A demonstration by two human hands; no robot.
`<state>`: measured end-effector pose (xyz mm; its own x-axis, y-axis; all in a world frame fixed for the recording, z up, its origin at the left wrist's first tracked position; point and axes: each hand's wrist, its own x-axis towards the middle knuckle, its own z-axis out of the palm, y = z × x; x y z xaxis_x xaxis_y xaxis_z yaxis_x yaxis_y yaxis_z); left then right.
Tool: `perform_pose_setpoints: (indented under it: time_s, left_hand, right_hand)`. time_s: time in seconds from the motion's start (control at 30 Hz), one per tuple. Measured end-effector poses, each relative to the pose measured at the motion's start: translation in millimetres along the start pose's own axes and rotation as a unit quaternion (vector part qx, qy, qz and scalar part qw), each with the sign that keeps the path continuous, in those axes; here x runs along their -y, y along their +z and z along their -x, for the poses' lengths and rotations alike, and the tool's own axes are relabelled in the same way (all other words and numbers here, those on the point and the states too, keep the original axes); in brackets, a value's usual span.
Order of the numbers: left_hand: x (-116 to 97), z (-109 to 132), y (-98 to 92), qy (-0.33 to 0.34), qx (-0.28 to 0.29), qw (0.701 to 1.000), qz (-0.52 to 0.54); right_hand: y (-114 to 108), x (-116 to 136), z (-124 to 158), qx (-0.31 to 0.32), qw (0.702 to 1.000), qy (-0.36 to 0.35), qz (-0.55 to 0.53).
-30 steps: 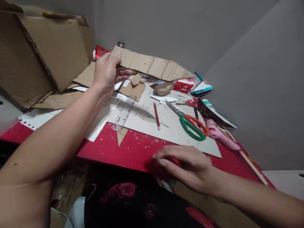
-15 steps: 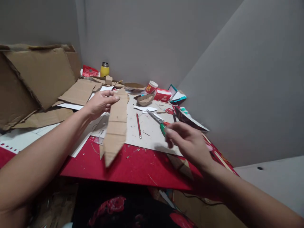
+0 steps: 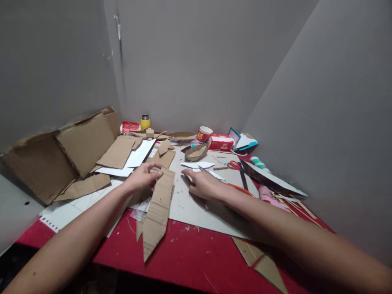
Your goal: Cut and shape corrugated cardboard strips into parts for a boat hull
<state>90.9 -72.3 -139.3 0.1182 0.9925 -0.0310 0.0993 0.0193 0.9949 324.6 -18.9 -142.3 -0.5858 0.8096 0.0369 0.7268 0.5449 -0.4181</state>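
Note:
My left hand (image 3: pixel 143 176) pinches the upper edge of a long cardboard strip (image 3: pixel 158 208) between thumb and fingers. The strip's pointed end hangs towards me over the red tabletop. My right hand (image 3: pixel 202 183) is low over the grey board (image 3: pixel 186 212), its fingers closed around a red pencil (image 3: pixel 204 203) that shows only in part beneath them. Just behind that hand lie scissors (image 3: pixel 211 173), their blades partly visible and their handles mostly covered by the hand and wrist. A small cardboard boat shape (image 3: pixel 196 152) sits further back.
Large cardboard sheets (image 3: pixel 85 145) lean at the left. At the back stand a yellow bottle (image 3: pixel 145 122), a paper cup (image 3: pixel 204 134) and a red box (image 3: pixel 220 142). Red-handled scissors (image 3: pixel 234 165) lie to the right. Cut cardboard pieces (image 3: pixel 260 261) lie at the front right edge.
My right hand has moved left and down onto the pencil, from beside the green-and-orange-handled scissors. My left hand still holds the cardboard strip. The view has tilted up.

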Motion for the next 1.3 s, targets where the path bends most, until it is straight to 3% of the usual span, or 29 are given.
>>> perform_pose_setpoints:
  time_s: [0.23, 0.37, 0.5, 0.7, 0.87, 1.0, 1.17, 1.3]
  left_hand:
    - [-2, -19, 16.9, -0.035, 0.043, 0.997, -0.049]
    - [-6, -33, 27.4, -0.033, 0.063, 0.991, -0.112]
    - [-14, -33, 14.9, -0.009, 0.031, 0.976, -0.216]
    - [-21, -8, -24.8, 0.007, 0.010, 0.906, -0.422]
    - [-12, 3, -16.0, -0.001, 0.047, 0.824, -0.564]
    - [-6, 3, -7.2, 0.000, 0.046, 0.772, -0.634]
    - [-10, 3, -10.1, -0.019, 0.054, 0.748, -0.661]
    - [-13, 2, -11.2, -0.040, 0.059, 0.754, -0.653]
  right_hand:
    - [-35, -8, -2, -0.039, 0.973, 0.064, -0.217]
    - [-31, -4, -13, -0.050, 0.938, 0.085, -0.333]
    - [-17, -3, -19, -0.067, 0.914, 0.083, -0.390]
    - [-26, 1, -2, -0.085, 0.880, 0.051, -0.465]
    - [-37, 10, 21, -0.091, 0.842, 0.024, -0.531]
    - [-30, 8, 34, -0.055, 0.843, 0.054, -0.532]
    - [-19, -3, 31, -0.020, 0.874, 0.080, -0.479]
    - [-10, -5, 27, 0.022, 0.862, 0.094, -0.497]
